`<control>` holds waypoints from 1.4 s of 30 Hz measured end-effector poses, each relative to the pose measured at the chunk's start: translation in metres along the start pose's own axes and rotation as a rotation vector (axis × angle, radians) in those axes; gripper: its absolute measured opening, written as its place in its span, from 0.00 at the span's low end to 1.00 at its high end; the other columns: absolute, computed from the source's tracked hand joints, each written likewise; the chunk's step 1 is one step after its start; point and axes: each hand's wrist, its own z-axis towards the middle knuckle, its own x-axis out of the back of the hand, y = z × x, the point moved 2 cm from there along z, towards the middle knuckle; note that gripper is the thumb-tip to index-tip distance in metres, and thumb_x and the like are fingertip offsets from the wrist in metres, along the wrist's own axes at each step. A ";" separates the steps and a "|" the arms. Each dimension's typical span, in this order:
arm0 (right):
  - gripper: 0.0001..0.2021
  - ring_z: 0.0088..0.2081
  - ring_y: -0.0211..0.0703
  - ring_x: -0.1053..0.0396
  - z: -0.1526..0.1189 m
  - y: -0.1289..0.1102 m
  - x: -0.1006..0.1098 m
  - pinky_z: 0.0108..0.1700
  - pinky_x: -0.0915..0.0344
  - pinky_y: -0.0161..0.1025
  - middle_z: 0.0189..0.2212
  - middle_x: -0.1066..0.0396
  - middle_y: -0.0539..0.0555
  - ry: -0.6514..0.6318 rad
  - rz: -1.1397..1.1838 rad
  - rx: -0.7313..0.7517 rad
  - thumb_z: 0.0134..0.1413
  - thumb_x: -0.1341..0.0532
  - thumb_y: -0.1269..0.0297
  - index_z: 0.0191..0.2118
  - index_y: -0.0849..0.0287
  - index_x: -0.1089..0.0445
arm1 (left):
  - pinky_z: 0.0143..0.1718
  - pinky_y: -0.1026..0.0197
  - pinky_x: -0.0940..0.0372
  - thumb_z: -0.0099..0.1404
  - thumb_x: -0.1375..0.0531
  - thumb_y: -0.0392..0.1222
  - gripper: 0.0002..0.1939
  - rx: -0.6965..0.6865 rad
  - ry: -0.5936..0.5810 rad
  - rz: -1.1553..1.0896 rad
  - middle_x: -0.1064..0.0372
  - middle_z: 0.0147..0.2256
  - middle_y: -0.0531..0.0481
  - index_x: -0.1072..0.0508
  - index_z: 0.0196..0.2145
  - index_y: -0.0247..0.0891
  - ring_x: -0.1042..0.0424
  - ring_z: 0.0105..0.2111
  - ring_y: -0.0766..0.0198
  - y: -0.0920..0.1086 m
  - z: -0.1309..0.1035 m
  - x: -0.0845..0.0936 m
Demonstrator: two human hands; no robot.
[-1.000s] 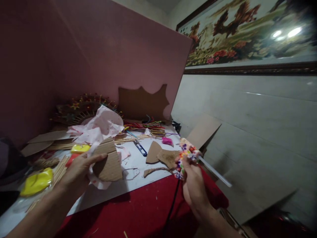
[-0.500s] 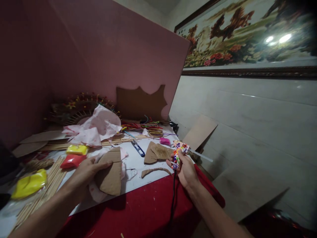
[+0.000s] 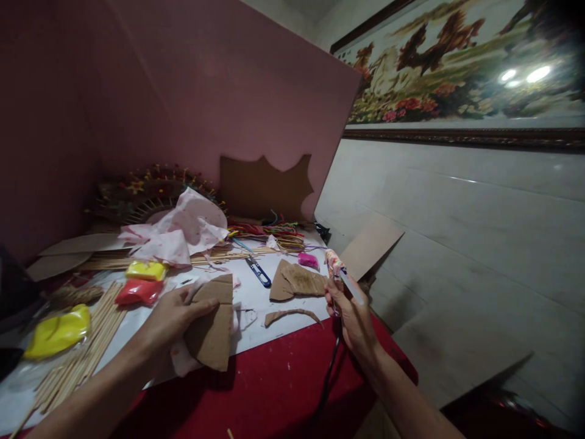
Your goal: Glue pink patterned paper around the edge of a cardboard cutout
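Note:
My left hand (image 3: 176,317) pinches a cut piece of brown cardboard (image 3: 211,326), thumb on top. Pale pink cloth or tissue shows beneath the piece. In my right hand (image 3: 350,308) is a hot glue gun (image 3: 335,263) with a colourful pattern. A translucent glue stick (image 3: 351,288) sticks out of its back, and a black cord (image 3: 329,369) hangs below. Beside the glue gun lie overlapping cardboard scraps (image 3: 297,280) and a thin curved cardboard strip (image 3: 292,314). Thread snips (image 3: 258,272) with blue handles rest on the white sheet between my hands.
Bamboo sticks (image 3: 86,341), yellow (image 3: 59,332) and red (image 3: 139,291) clay packets lie at left. Crumpled pink-white cloth (image 3: 183,228) sits before a decorated fan shape (image 3: 155,189). A jagged cardboard sheet (image 3: 265,186) leans behind bundled coloured stems (image 3: 265,230). Red cloth (image 3: 256,390) covers the front edge.
My right hand has turned the glue gun so its glue stick now points down toward me. The cardboard in my left hand has shifted slightly right and down in view.

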 end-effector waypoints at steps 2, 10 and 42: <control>0.15 0.19 0.30 0.44 0.000 -0.001 -0.001 0.17 0.46 0.27 0.22 0.37 0.45 0.015 0.024 0.018 0.44 0.32 0.58 0.35 0.59 0.33 | 0.25 0.59 0.34 0.48 0.35 0.42 0.14 -0.080 0.028 0.179 0.25 0.27 0.46 0.28 0.34 0.36 0.27 0.26 0.55 -0.003 0.005 0.004; 0.14 0.20 0.31 0.43 0.003 -0.012 -0.005 0.17 0.47 0.29 0.24 0.39 0.47 0.166 0.196 0.204 0.47 0.35 0.55 0.29 0.59 0.36 | 0.43 0.40 0.43 0.60 0.47 0.42 0.19 -0.641 0.399 1.373 0.34 0.49 0.27 0.29 0.45 0.30 0.40 0.50 0.34 0.012 -0.001 0.001; 0.11 0.21 0.32 0.45 -0.011 0.000 0.013 0.22 0.46 0.31 0.23 0.42 0.45 0.250 0.215 0.229 0.58 0.42 0.56 0.30 0.58 0.37 | 0.42 0.55 0.39 0.61 0.48 0.31 0.13 -1.207 0.030 1.208 0.24 0.35 0.43 0.26 0.40 0.37 0.27 0.37 0.55 0.042 0.071 -0.144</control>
